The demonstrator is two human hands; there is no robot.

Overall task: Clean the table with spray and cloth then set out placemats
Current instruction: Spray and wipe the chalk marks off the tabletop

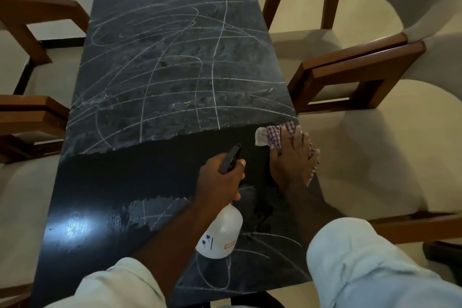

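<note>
A checked cloth [273, 134] lies pressed under the flat right hand [292, 157] at the dark counter [105, 182]'s right edge. Just beside it, the left hand [220, 179] grips a white spray bottle [222, 232]. Beyond both hands lie chalk scribbles [175, 57]. Wooden chairs [360, 75] crowd both sides.

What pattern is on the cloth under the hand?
The cloth has a purple-and-white check, seen in the head view.
</note>
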